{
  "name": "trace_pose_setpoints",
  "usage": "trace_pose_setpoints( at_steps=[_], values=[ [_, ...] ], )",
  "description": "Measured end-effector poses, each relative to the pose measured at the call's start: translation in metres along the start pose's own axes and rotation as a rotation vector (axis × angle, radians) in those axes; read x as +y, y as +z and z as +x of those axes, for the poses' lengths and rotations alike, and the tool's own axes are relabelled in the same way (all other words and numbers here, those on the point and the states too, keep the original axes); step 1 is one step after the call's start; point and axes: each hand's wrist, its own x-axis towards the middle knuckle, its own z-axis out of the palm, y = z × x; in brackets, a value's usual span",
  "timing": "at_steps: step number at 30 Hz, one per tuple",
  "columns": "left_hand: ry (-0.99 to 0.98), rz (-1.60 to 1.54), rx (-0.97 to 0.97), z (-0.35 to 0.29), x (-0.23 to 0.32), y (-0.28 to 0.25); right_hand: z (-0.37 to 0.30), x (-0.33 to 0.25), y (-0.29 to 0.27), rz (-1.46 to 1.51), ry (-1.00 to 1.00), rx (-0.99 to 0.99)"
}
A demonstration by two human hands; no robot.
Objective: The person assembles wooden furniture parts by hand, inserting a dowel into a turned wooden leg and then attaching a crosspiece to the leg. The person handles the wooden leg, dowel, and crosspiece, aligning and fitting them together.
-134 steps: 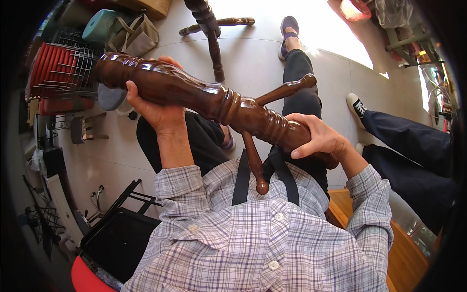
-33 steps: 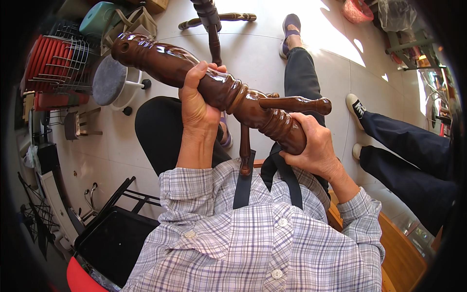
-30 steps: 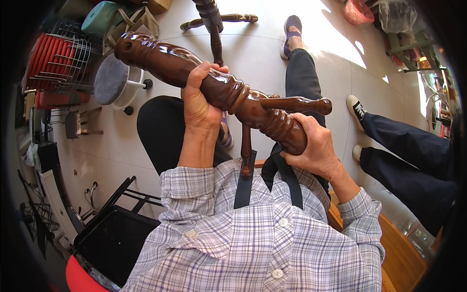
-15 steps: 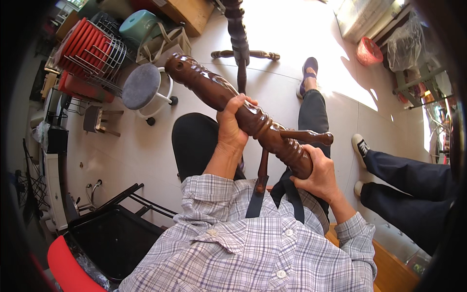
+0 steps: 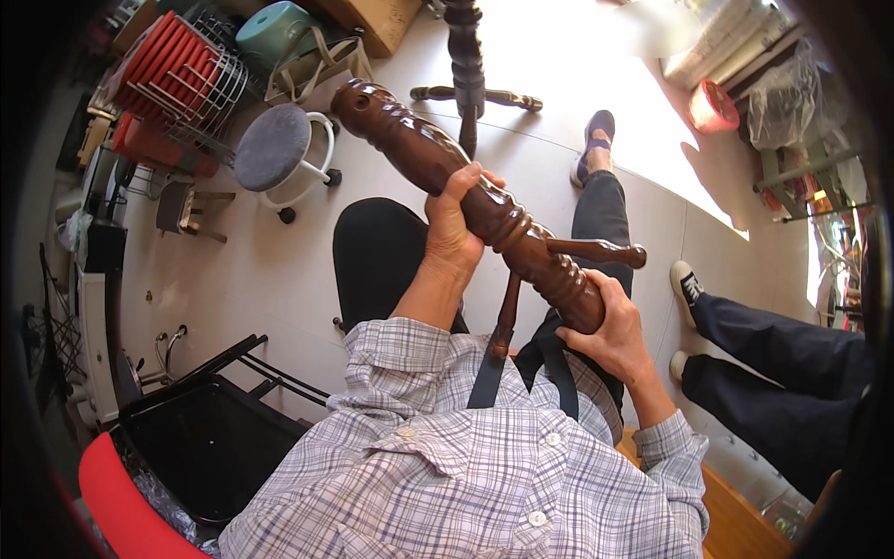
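A thick, glossy dark-brown turned wooden post (image 5: 433, 158) lies slantwise above my lap. Its far-left end has a round hole. My left hand (image 5: 456, 219) wraps round its middle, with the fingers passing over the far side. My right hand (image 5: 610, 326) is closed round its near-right end, thumb underneath. A thin turned peg (image 5: 601, 251) sticks out of the post to the right. A second peg (image 5: 507, 312) points back toward me, its tip near the dark strap (image 5: 489, 377) on my shirt front. Ahead stands another turned wooden column (image 5: 466, 47) with low feet (image 5: 512, 99).
Left of me are a round grey stool (image 5: 273, 147) on casters, a small wooden stool (image 5: 175, 207), and stacked red stools (image 5: 172, 70). A black folding chair (image 5: 209, 447) is at lower left. To the right stand another person's legs (image 5: 764, 321), with a red basket (image 5: 713, 105) beyond.
The post's far end has shifted slightly up and to the right in the picture, with my left hand moving along. Both hands keep their hold. The surroundings have shifted slightly too.
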Motion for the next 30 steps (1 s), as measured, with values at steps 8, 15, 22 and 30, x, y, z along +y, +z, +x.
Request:
trace_pose_setpoints(
  at_steps=[8,15,22,30],
  values=[
    [-0.05,-0.255,-0.021,-0.005,0.011,0.008,-0.056,-0.06,0.023,0.187,-0.152,0.477],
    [-0.078,-0.374,-0.231,-0.025,0.006,0.039,-0.043,-0.037,0.043,1.165,0.105,0.242],
    [-0.04,-0.383,-0.303,-0.063,-0.018,0.082,0.001,-0.014,0.006,2.139,0.075,0.143],
    [-0.004,-0.412,-0.393,-0.067,-0.019,0.068,0.006,-0.016,-0.014,2.152,0.103,0.228]
  ],
)
